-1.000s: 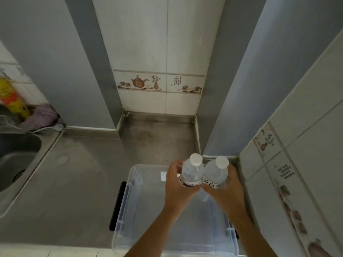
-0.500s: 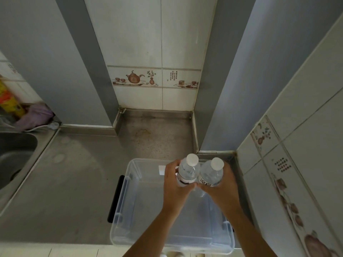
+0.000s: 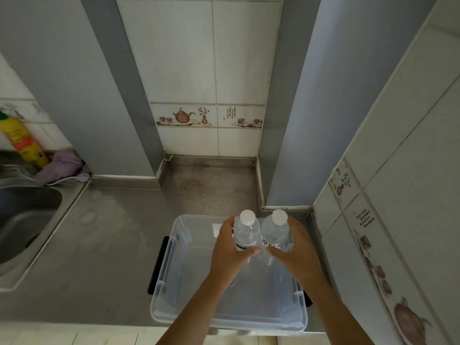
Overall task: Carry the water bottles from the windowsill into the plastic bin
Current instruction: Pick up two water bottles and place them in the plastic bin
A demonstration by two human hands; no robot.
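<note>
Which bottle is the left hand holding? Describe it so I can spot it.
Find the clear plastic bin on the steel counter. Two white-capped bottles are held side by side above it. The left hand grips the left bottle, which has a dark band on its label, unlike the right bottle.

A steel counter (image 3: pixel 104 245) with a sink (image 3: pixel 22 220) meets white tiled walls (image 3: pixel 214 58) with teapot-patterned trim.

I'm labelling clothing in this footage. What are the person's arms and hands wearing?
Nothing shows: both forearms are bare up to the frame's bottom edge, with no sleeve in view. The left hand and right hand carry no gloves, and no rings or watch are visible.
</note>
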